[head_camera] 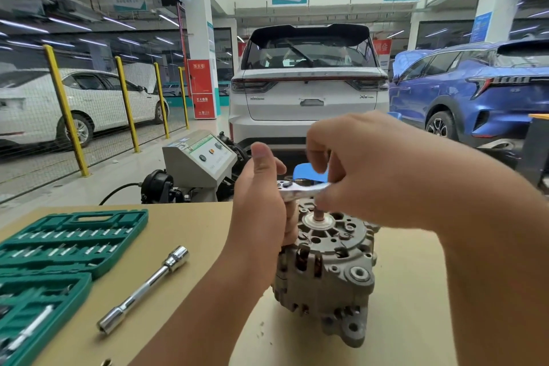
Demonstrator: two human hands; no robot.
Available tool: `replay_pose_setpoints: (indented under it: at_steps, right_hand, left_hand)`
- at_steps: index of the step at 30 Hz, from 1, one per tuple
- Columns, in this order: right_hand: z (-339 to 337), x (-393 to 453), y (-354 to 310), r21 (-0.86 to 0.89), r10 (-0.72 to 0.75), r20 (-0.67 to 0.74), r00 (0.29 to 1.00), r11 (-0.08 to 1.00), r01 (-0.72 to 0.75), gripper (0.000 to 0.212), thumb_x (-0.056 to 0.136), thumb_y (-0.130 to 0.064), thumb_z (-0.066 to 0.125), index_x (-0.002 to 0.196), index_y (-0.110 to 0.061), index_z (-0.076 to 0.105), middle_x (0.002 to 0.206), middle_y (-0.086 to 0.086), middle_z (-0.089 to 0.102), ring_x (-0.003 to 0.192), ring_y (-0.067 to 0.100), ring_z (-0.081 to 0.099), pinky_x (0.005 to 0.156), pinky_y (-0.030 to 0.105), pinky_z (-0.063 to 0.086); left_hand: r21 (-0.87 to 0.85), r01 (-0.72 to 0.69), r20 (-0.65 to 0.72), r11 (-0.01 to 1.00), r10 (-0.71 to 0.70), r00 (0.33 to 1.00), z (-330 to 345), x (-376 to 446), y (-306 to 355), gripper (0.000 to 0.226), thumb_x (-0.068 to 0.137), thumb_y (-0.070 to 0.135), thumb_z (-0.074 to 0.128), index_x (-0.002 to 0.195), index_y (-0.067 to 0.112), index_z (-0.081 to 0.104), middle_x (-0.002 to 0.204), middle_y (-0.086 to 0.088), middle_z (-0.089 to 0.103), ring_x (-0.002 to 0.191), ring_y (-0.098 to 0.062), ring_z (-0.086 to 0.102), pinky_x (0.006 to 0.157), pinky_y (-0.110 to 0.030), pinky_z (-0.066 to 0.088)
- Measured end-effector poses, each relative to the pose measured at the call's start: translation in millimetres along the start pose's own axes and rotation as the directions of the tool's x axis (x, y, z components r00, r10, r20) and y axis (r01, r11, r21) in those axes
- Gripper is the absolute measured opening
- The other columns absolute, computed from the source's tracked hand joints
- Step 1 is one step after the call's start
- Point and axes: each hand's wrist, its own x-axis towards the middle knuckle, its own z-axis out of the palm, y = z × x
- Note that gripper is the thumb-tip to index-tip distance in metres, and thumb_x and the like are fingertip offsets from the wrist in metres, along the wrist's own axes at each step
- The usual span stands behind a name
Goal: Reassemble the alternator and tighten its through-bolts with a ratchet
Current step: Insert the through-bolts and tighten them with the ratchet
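Head view: the alternator (326, 264) stands on the tan table (190, 246) at about 5 o'clock, near its far edge. The left hand (264, 205) wraps the ratchet (300, 191) head's upright part; the right hand (365, 169) curls round its handle. At 8 o'clock lie an extension bar (142, 290) and green socket case (59, 246), open tabletop between.

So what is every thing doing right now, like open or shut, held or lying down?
alternator: upright on the table, shaft up.
ratchet: held above the alternator.
left hand: grips under the ratchet head.
right hand: holds the ratchet handle.
extension bar: lying loose.
socket case: open.
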Motion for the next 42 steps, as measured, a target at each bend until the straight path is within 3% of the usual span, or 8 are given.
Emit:
replay_pose_setpoints:
  at_steps: [3, 9, 14, 20, 25, 31, 36, 42]
  right_hand:
    - [-5.7, -7.2, -10.5, 0.081, -0.072, 0.113, 0.991, 0.995, 0.063, 0.026, 0.075, -0.037, 0.077, 0.088, -0.041, 0.055, 0.095, -0.03, 0.057, 0.071, -0.017, 0.054, 0.047, 0.001, 0.038]
    - [0.9, 3.2, 3.4, 0.007, 0.045, -0.036, 0.998, 0.999, -0.045, 0.022, 0.086, -0.009, 0.066, 0.079, -0.027, 0.056, 0.086, -0.011, 0.057, 0.075, 0.007, 0.055, 0.061, 0.027, 0.052]
    - [-5.2, -2.8, -10.6, 0.083, -0.087, 0.074, 0.993, 0.993, 0.081, 0.022, 0.074, -0.026, 0.078, 0.079, -0.035, 0.059, 0.085, -0.019, 0.061, 0.071, -0.016, 0.054, 0.049, -0.001, 0.036]
    - [2.5, 3.6, 0.5, -0.01, 0.038, -0.016, 0.999, 0.999, -0.038, 0.024, 0.083, -0.004, 0.063, 0.08, -0.026, 0.057, 0.088, -0.01, 0.059, 0.081, 0.017, 0.06, 0.07, 0.036, 0.058]
    - [-3.0, 1.0, -20.5, 0.0, -0.089, 0.15, 0.985, 0.996, 0.09, 0.023, 0.083, -0.023, 0.074, 0.074, -0.032, 0.055, 0.078, -0.014, 0.05, 0.063, 0.0, 0.048, 0.043, 0.006, 0.038]
    - [7.8, 5.1, -3.4, -0.013, 0.039, 0.014, 0.999, 0.999, -0.039, 0.02, 0.085, -0.008, 0.064, 0.082, -0.026, 0.058, 0.087, -0.009, 0.058, 0.08, 0.017, 0.059, 0.071, 0.038, 0.058]
    - [-2.0, -4.2, -14.4, 0.049, -0.097, 0.154, 0.983, 0.995, 0.091, 0.022, 0.075, -0.028, 0.075, 0.084, -0.038, 0.057, 0.091, -0.041, 0.052, 0.069, -0.018, 0.053, 0.035, 0.011, 0.035]
    - [0.8, 2.8, 3.0, -0.007, 0.058, -0.013, 0.998, 0.998, -0.058, 0.024, 0.087, -0.007, 0.067, 0.08, -0.028, 0.057, 0.086, -0.009, 0.06, 0.075, 0.013, 0.06, 0.067, 0.033, 0.058]
  left_hand:
    - [0.062, -0.043, -0.102, 0.997, 0.05, 0.994, 1.4, 0.7, -4.0, 0.066, 0.078, 0.086, 0.038, 0.088, 0.025, 0.061, 0.053, -0.004, 0.048, 0.044, -0.018, 0.044, 0.041, -0.026, 0.039]
    - [0.012, -0.067, -0.094, 0.998, 0.068, 0.993, 5.6, -3.1, -2.3, 0.046, 0.085, 0.075, 0.038, 0.064, 0.037, 0.053, 0.047, 0.01, 0.032, 0.038, -0.01, 0.027, 0.038, -0.023, 0.028]
    - [0.002, -0.084, -0.148, 0.996, 0.083, 0.985, 3.5, -2.9, -5.8, 0.061, 0.08, 0.082, 0.039, 0.081, 0.024, 0.058, 0.048, 0.001, 0.039, 0.04, -0.016, 0.037, 0.037, -0.025, 0.033]
    - [-0.055, -0.053, 0.037, 0.997, 0.055, 0.998, 0.4, -2.7, -2.1, 0.063, 0.077, 0.085, 0.043, 0.082, 0.022, 0.047, 0.044, 0.011, 0.029, 0.037, -0.01, 0.021, 0.039, -0.02, 0.023]
    - [0.09, -0.085, -0.084, 0.992, 0.092, 0.992, 1.0, -0.5, -2.4, 0.036, 0.102, 0.057, 0.05, 0.087, 0.03, 0.068, 0.066, -0.007, 0.064, 0.057, -0.014, 0.063, 0.046, -0.025, 0.048]
    - [-0.001, -0.108, -0.018, 0.994, 0.108, 0.994, 5.2, -6.4, -1.0, 0.048, 0.089, 0.076, 0.045, 0.062, 0.038, 0.052, 0.043, 0.011, 0.031, 0.036, -0.009, 0.025, 0.038, -0.021, 0.025]
    - [-0.061, -0.085, -0.097, 0.995, 0.079, 0.992, 1.5, -3.9, -5.2, 0.064, 0.074, 0.084, 0.051, 0.08, 0.021, 0.06, 0.053, -0.004, 0.043, 0.047, -0.022, 0.039, 0.047, -0.029, 0.035]
    - [-0.2, -0.029, 0.045, 0.979, 0.039, 0.998, -2.7, -4.2, -1.0, 0.068, 0.063, 0.082, 0.057, 0.086, 0.019, 0.045, 0.048, 0.009, 0.019, 0.041, -0.012, 0.014, 0.042, -0.019, 0.018]
